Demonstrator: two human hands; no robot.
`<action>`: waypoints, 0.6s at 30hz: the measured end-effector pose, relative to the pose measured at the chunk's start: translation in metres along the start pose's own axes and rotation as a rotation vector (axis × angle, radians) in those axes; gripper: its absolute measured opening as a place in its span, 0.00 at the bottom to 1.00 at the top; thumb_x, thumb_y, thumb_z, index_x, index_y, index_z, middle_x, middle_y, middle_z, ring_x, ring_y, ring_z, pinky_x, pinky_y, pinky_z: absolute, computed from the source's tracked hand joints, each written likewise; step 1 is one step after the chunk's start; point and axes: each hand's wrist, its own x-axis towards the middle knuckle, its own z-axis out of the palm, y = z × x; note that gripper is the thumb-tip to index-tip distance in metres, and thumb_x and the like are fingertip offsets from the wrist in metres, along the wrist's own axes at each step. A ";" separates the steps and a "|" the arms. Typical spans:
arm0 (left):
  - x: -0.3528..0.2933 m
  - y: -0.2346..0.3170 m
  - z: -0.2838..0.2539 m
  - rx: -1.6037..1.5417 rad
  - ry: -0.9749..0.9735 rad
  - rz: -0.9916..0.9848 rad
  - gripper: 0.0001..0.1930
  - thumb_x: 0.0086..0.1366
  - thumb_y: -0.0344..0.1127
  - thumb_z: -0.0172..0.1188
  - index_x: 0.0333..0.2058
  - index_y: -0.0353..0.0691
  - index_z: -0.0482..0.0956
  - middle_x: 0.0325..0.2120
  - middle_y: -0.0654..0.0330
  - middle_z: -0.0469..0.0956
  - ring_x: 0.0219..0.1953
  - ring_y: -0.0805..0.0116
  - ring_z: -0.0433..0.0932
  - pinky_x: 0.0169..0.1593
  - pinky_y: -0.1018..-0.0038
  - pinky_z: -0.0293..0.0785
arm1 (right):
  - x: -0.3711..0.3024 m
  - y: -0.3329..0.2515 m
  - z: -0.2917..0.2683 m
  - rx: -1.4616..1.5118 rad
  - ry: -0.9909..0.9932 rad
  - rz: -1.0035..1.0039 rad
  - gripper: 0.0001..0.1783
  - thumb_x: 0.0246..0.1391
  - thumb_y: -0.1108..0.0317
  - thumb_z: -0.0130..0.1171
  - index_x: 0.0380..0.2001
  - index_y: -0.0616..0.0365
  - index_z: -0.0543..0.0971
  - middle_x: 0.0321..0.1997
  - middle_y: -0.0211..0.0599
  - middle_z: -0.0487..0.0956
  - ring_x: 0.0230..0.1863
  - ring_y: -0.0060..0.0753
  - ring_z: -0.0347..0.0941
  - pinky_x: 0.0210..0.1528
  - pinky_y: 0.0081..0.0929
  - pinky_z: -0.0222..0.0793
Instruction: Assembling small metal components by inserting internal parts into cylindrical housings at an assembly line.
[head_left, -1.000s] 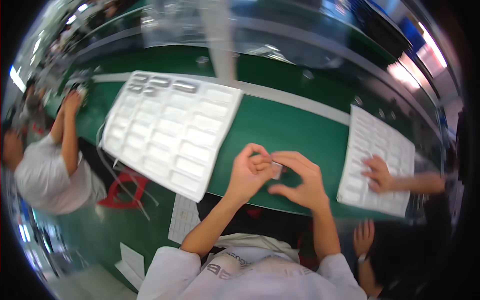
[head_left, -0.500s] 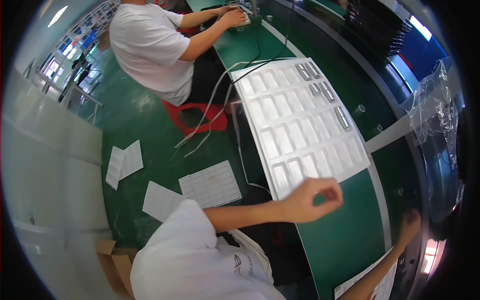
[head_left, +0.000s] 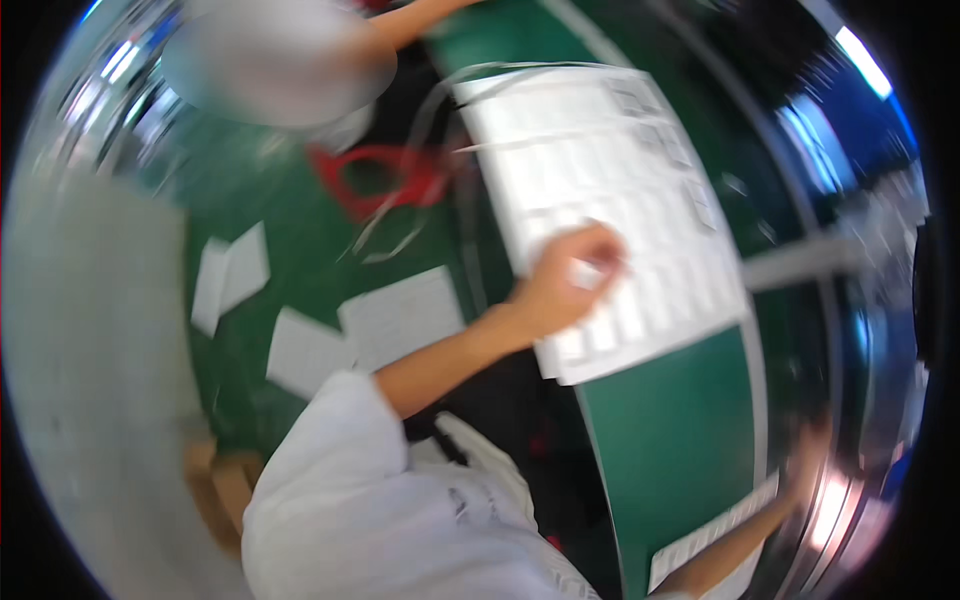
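Note:
My left hand (head_left: 575, 275) hovers over the near left part of a white moulded tray (head_left: 650, 345) with rows of pockets. Its thumb and fingers are curled together in a ring, and whether anything is pinched between the tips cannot be made out. Several grey metallic pieces (head_left: 697, 205) lie in pockets along the tray's far right side, smeared by motion. Far to the right, my right hand (head_left: 808, 455) reaches past the table edge beside a dark rail, its fingers blurred. Beneath my right forearm lies another white pocketed tray (head_left: 700, 545).
The trays rest on a green table (head_left: 660, 440). A co-worker in a white shirt (head_left: 280, 65) is at the upper left near a red stool (head_left: 385, 180). White trays (head_left: 400, 315) lie on the green floor, with a cardboard box (head_left: 225, 485) at lower left. Pale straps (head_left: 415, 225) hang by the table.
My left hand has moved up and left, from the tray's near edge to above its pockets. The whole view has shifted and blurred. My right hand stays by the rail.

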 end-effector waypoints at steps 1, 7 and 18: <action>0.010 -0.011 0.000 0.091 0.075 0.087 0.03 0.58 0.22 0.60 0.32 0.35 0.77 0.26 0.62 0.78 0.31 0.75 0.79 0.38 0.78 0.74 | 0.007 -0.029 0.004 0.044 0.079 0.125 0.33 0.55 0.77 0.54 0.64 0.65 0.62 0.67 0.50 0.65 0.68 0.44 0.61 0.70 0.36 0.53; 0.137 -0.061 0.046 0.434 -0.077 0.370 0.07 0.59 0.23 0.59 0.37 0.38 0.80 0.34 0.58 0.81 0.37 0.61 0.80 0.41 0.71 0.76 | -0.013 -0.090 -0.029 -0.497 0.256 0.197 0.29 0.53 0.63 0.59 0.56 0.66 0.71 0.59 0.52 0.73 0.61 0.57 0.67 0.63 0.40 0.60; 0.211 -0.113 0.051 0.756 -0.300 0.382 0.15 0.53 0.24 0.61 0.41 0.39 0.78 0.31 0.53 0.76 0.36 0.54 0.74 0.42 0.65 0.71 | 0.092 0.061 0.018 -0.831 0.397 0.099 0.12 0.48 0.62 0.56 0.32 0.51 0.84 0.45 0.37 0.82 0.53 0.42 0.74 0.57 0.40 0.68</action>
